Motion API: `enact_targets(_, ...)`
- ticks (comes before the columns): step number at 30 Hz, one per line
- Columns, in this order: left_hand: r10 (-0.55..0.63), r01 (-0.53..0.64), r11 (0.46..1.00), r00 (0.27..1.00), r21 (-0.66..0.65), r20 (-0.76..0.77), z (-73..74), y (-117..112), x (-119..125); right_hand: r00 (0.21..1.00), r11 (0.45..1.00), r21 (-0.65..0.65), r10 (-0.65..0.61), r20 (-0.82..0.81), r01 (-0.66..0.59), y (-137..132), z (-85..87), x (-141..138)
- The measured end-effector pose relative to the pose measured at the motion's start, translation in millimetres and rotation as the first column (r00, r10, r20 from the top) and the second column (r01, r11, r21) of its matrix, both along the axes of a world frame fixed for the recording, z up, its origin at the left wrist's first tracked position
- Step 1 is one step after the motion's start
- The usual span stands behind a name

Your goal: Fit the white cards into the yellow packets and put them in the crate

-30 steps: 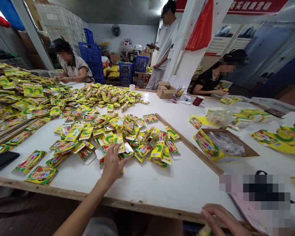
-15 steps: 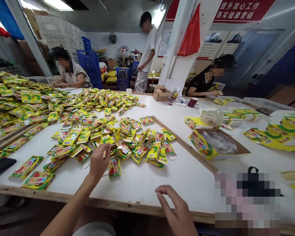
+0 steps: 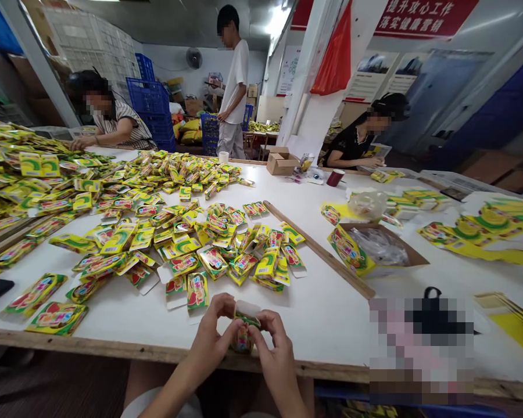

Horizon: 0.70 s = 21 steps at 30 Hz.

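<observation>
Between my two hands, at the table's front edge, is a small yellow-green printed carton [image 3: 243, 338] with a white flap standing up at its top. My left hand [image 3: 215, 334] grips its left side, thumb on the front. On the other side my right hand [image 3: 272, 342] pinches it, thumb on the front and fingers near the flap. The carton's back is hidden. Just beyond my hands lies a loose pile of like cartons [image 3: 213, 261], some with white flaps sticking out. Two bigger-looking cartons [image 3: 56, 318] lie flat at the left front.
A wooden strip [image 3: 318, 249] runs across the white table [image 3: 305, 325]. Right of it stands an open box [image 3: 379, 249] with clear plastic bags. A big heap of cartons [image 3: 26, 180] covers the left side. A person [image 3: 235, 81] stands behind; two others sit across the table.
My left hand has come back from the pile to the table's front edge with a carton. My right hand has moved left and closed on the same carton. The view has shifted slightly.
</observation>
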<state>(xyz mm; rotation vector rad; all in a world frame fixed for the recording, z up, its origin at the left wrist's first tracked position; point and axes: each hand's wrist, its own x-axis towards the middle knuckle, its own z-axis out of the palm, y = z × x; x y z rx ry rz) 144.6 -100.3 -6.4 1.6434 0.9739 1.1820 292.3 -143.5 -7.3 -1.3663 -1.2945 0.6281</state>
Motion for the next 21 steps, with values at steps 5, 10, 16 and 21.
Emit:
enact_targets(5, -0.088, 0.084, 0.993, 0.995, -0.081, -0.044, 0.2, -4, -8, 0.995, 0.994, -0.043, 0.100, 0.005, -0.100, 4, 0.4, 5)
enact_targets(10, -0.090, 0.091, 0.996, 0.991, 0.012, -0.098, 6.2, 0, -5, 0.992, 0.993, 0.001, 0.121, 0.020, -0.121, 9, 6.1, 12)
enact_targets(16, -0.001, 0.001, 0.999, 1.000, 0.041, -0.002, -5.2, -5, 2, 0.998, 0.999, 0.020, -0.033, -0.044, 0.034, 11, 3.8, 6)
enact_targets(21, -0.039, 0.041, 0.998, 0.998, 0.054, -0.048, -0.8, -6, 2, 0.999, 0.999, 0.025, 0.042, -0.002, -0.042, 7, 4.7, 7)
